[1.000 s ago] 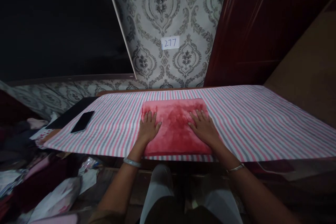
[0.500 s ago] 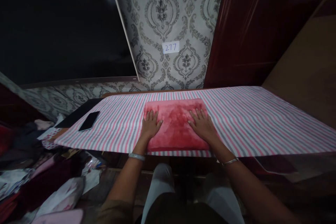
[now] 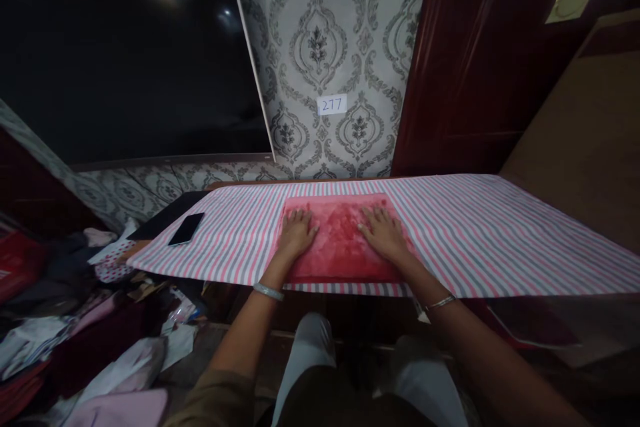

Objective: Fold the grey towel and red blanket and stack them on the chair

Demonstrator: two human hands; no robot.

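A folded piece of plush red-pink fabric (image 3: 343,243) lies flat as a neat rectangle on a striped cloth (image 3: 480,233) that covers the table. On its left side rests my left hand (image 3: 296,235), palm down with fingers spread. My right hand (image 3: 385,235) lies flat on the right side in the same way, thumb pointing inward. Neither hand grips anything. What kind of article the folded fabric is, I cannot tell.
A black phone (image 3: 187,229) lies at the left of the striped cloth. Behind the table hang a large television (image 3: 135,67) and a paper label (image 3: 332,104) reading 277. Clothes and papers (image 3: 120,367) are heaped low on the left. A brown panel (image 3: 585,113) stands at right.
The camera view has shifted a little, so the scene sits slightly lower and further right. Both hands stay flat on the folded fabric, in nearly the same places.
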